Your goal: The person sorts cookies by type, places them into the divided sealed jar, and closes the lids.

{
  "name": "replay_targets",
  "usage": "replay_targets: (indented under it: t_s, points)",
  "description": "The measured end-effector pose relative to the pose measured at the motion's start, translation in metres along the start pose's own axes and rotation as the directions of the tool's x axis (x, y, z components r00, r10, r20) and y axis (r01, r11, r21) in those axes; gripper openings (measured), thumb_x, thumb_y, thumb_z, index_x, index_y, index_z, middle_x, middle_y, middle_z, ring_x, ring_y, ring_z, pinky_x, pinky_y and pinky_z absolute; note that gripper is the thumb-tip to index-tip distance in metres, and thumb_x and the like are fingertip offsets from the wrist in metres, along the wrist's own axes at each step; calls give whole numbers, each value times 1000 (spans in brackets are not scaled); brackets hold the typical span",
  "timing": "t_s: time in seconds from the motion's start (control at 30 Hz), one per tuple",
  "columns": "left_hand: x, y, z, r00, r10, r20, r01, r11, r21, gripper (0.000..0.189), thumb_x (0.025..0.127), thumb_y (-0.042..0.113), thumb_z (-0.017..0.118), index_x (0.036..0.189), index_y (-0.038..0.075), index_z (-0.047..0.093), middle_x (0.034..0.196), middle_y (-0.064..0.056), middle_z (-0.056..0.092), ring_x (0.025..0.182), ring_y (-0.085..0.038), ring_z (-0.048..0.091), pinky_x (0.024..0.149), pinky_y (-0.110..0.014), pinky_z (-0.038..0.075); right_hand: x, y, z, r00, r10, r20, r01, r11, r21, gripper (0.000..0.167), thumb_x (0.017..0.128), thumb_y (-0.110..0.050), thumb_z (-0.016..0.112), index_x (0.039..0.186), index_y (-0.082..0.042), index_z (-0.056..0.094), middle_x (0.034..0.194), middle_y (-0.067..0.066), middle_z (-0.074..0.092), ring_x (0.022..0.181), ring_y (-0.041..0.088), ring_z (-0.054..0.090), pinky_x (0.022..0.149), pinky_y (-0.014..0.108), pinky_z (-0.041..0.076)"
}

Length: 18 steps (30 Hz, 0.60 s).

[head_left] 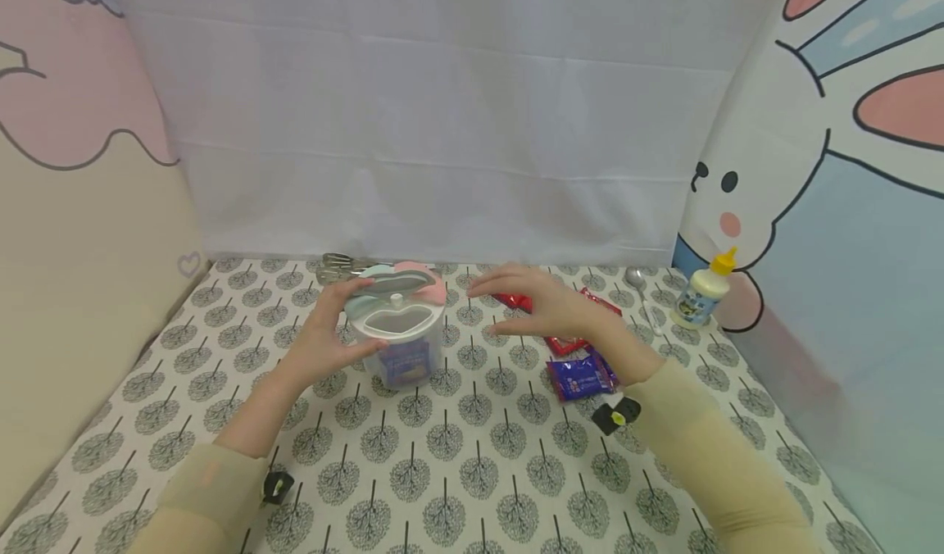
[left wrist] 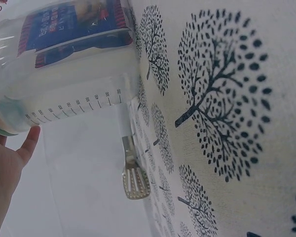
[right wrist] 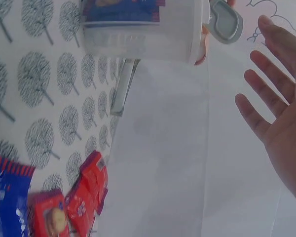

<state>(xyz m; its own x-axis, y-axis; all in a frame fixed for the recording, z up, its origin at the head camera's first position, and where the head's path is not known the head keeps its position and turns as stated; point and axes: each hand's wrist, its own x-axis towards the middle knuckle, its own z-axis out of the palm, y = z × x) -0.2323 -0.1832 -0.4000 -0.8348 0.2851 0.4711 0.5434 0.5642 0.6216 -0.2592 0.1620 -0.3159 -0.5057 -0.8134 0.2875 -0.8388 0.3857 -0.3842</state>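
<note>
The canister stands left of centre; the right hand hangs to its right, fingers spread, empty, while the left hand clasps the lid, its seating unclear. Steadying seems underway; next likely calls for the right hand's grip.

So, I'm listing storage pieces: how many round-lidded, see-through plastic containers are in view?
1: the see-through container is left of centre in the head view, the left hand at its round lid. Both wrist views show it too; nothing suggests another is hidden.
</note>
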Motion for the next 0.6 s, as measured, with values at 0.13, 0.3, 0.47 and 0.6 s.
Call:
replay_targets:
  t_s: [0.13, 0.3, 0.47, 0.6]
  points:
    - [0, 1, -1, 1000, -2, 1, 2, 1000, 0, 95, 65, 26, 87, 143, 29, 33, 136, -11, 41, 121, -34, 43, 95, -65, 40, -30, 9, -8, 993, 118, 11, -117, 992, -39, 58, 82, -25, 74, 135, -19, 52, 138, -1, 51, 132, 21, 40, 113, 49, 27]
    - [0, 0, -1, 1000, -3, 6, 3, 1000, 4, 95, 65, 28, 86, 143, 29, 33, 136, -11, 41, 122, -34, 42, 96, -65, 39, -71, 28, -3, 980, 199, 13, -199, 980, -8, 58, 81, -22, 75, 134, -14, 52, 137, 4, 51, 129, 28, 43, 106, 54, 37]
    - [-1, -1, -1, 1000, -15, 8, 15, 1000, 11, 94, 66, 29, 86, 143, 31, 32, 136, -11, 41, 122, -34, 42, 96, -66, 38, -107, 50, 18, 970, 239, 44, -239, 971, 11, 57, 81, -28, 74, 133, -16, 53, 137, 6, 50, 127, 31, 44, 100, 55, 42]
    - [0, -1, 0, 1000, -13, 2, 13, 1000, 15, 94, 65, 28, 86, 143, 31, 33, 136, -11, 41, 122, -34, 42, 95, -66, 39, -131, 64, 36, 959, 267, 95, -268, 963, 2, 56, 81, -29, 73, 132, -13, 55, 140, 15, 47, 129, 38, 40, 102, 59, 38]
